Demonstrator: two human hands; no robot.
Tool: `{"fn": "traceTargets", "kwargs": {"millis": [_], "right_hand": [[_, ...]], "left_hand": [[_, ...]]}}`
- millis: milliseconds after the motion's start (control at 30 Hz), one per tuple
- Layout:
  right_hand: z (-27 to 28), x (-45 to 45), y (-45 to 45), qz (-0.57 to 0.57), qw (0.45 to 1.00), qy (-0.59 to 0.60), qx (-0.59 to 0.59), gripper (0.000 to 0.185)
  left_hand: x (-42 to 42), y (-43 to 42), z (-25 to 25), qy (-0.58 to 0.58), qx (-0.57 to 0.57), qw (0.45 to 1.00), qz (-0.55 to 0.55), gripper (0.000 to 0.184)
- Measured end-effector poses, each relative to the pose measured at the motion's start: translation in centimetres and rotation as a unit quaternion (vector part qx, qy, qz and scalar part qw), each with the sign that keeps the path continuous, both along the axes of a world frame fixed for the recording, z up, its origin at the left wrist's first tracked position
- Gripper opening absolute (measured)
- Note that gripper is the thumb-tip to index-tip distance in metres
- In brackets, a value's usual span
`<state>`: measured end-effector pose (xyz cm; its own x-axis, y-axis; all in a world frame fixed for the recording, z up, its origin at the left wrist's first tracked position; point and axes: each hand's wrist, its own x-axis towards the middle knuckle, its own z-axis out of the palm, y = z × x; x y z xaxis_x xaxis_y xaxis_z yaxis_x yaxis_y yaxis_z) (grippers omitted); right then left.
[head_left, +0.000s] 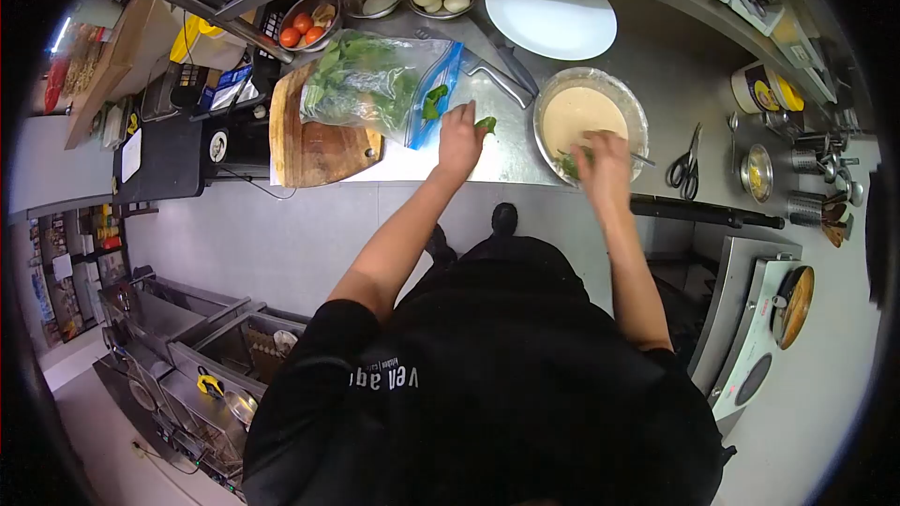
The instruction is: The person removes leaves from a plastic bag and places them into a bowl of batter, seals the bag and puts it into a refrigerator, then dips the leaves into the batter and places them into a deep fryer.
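Closest in, the right hand [607, 169] hovers over the near side of the bowl [641, 122], its fingers bent down by the leafy greens [570, 166] on the pale, smooth mixture [583, 112]; whether they pinch anything, I cannot tell. The left hand [459, 139] has a small green leaf [486, 125] at its fingertips, closed lightly on it, between bag and bowl — a short path from one to the other, it seems.

Just left of that hand, the clear plastic bag [361, 84] lies with its blue-edged mouth turned towards it, probably for easy reach, partly over the wooden board [319, 155], worn and brown-grained. Scissors [687, 169] lie right of the bowl. Farther off sit a glossy white oval plate [551, 11] and round metal bowls — one holding red tomatoes [302, 23].
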<state>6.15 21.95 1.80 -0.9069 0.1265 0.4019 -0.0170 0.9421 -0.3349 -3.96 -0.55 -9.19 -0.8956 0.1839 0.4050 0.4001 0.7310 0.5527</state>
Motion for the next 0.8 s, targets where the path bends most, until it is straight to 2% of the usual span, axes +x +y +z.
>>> {"fn": "traceTargets", "kwargs": {"millis": [67,100,167,200,267,300,367,433,467,500,533,567,633,667,700,767,800], "right_hand": [[-1.0,-1.4,-2.2,0.084,0.994,-0.055,-0.042,0.022],[-1.3,-2.0,-3.4,0.095,0.992,-0.056,-0.056,0.02],[-1.4,-3.2,-5.0,0.109,0.99,-0.055,-0.07,0.017],[-1.4,-3.5,-5.5,0.12,0.987,-0.084,-0.073,0.018],[-1.7,-4.1,-6.4,0.135,0.981,-0.112,-0.078,0.019],[-1.9,-4.3,-6.8,0.138,0.977,-0.118,-0.115,0.022],[-2.6,-5.0,-7.7,0.144,0.97,-0.122,-0.154,0.025],[-3.8,-5.9,-8.6,0.112,0.945,-0.166,-0.26,0.031],[-4.3,-6.2,-9.0,0.119,0.944,-0.164,-0.261,0.031],[-4.6,-6.6,-9.5,0.133,0.889,-0.208,-0.385,0.031],[-4.9,-7.1,-10.0,0.147,0.816,-0.251,-0.499,0.032],[-5.2,-7.5,-10.3,0.157,0.814,-0.253,-0.499,0.032],[-5.7,-8.6,-10.7,0.147,0.69,-0.341,-0.622,0.029],[-6.0,-9.1,-10.9,0.152,0.692,-0.337,-0.62,0.027],[-6.2,-9.8,-11.2,0.16,0.691,-0.339,-0.617,0.027],[-6.7,-11.5,-11.9,0.128,0.625,-0.355,-0.684,0.025],[-7.0,-12.5,-12.6,0.114,0.634,-0.332,-0.689,0.024]], "left_hand": [[-1.0,0.5,0.1,-0.059,-0.085,0.989,-0.104,0.031],[-1.4,0.6,-0.3,-0.057,-0.083,0.989,-0.104,0.031],[-1.8,0.3,-1.5,-0.145,-0.099,0.98,-0.098,0.024],[-1.7,0.0,-1.3,-0.145,-0.1,0.98,-0.095,0.024],[-1.1,-0.7,-0.7,-0.116,-0.024,0.989,-0.092,0.019],[-0.8,-1.1,0.0,-0.116,-0.027,0.989,-0.088,0.019],[-0.1,-1.6,1.5,-0.192,0.093,0.972,-0.095,0.023],[0.5,-2.2,2.8,-0.228,0.121,0.962,-0.091,0.024],[0.9,-2.4,3.5,-0.292,0.202,0.932,-0.077,0.025],[1.0,-2.8,3.9,-0.351,0.282,0.891,-0.061,0.025],[1.0,-3.2,3.8,-0.368,0.278,0.886,-0.054,0.026],[1.1,-3.6,4.0,-0.362,0.278,0.888,-0.045,0.026],[1.6,-4.1,5.0,-0.179,0.116,0.977,-0.016,0.029],[1.9,-4.1,6.1,-0.229,0.106,0.968,0.015,0.027],[2.2,-4.2,6.8,-0.224,0.106,0.968,0.023,0.027],[2.7,-4.7,7.9,-0.059,0.044,0.996,0.058,0.027],[2.9,-5.3,8.6,-0.067,0.048,0.996,0.029,0.034]]}}
